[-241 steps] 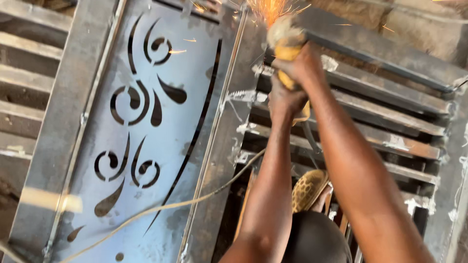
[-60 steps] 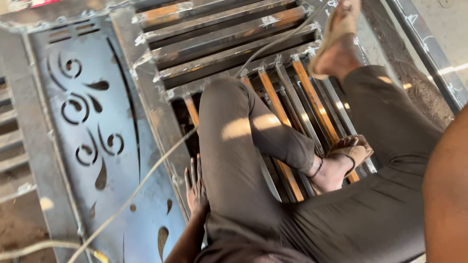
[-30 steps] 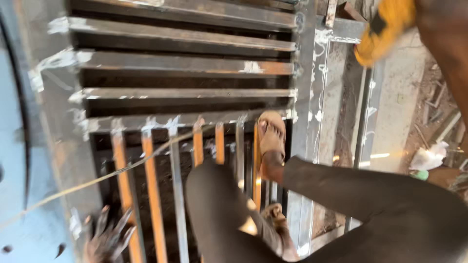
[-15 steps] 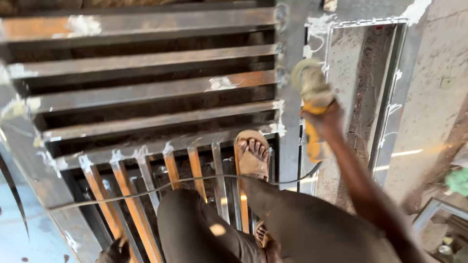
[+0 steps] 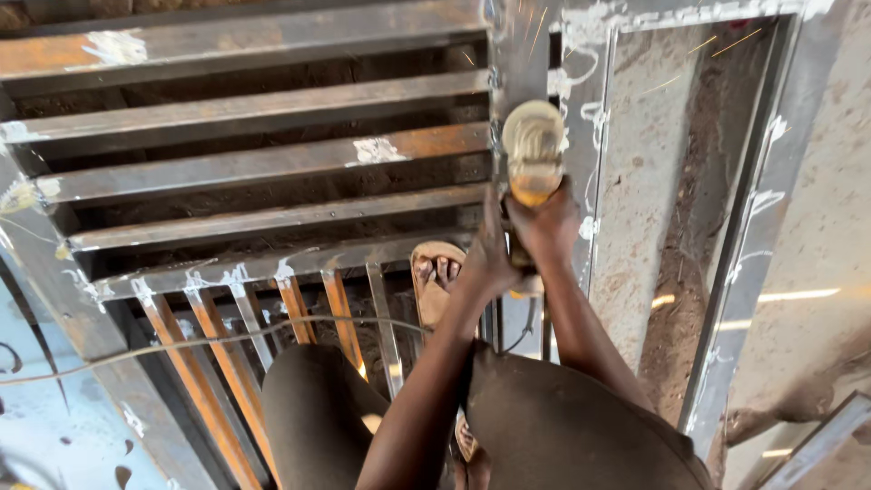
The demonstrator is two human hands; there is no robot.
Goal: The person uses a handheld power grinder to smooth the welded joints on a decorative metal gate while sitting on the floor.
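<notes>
i see both my left hand and right hand clenched around a yellow angle grinder, sparking against the steel gate frame.

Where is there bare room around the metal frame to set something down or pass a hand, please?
The bare concrete floor right of the frame's outer rail is free. So is the long dirt strip inside that rail. Gaps between the horizontal bars would let a hand pass. It is crowded at the upright bar, where both hands, left and right, hold the grinder above the sandalled foot.

Sunlit dirt ground; concrete slab
</notes>
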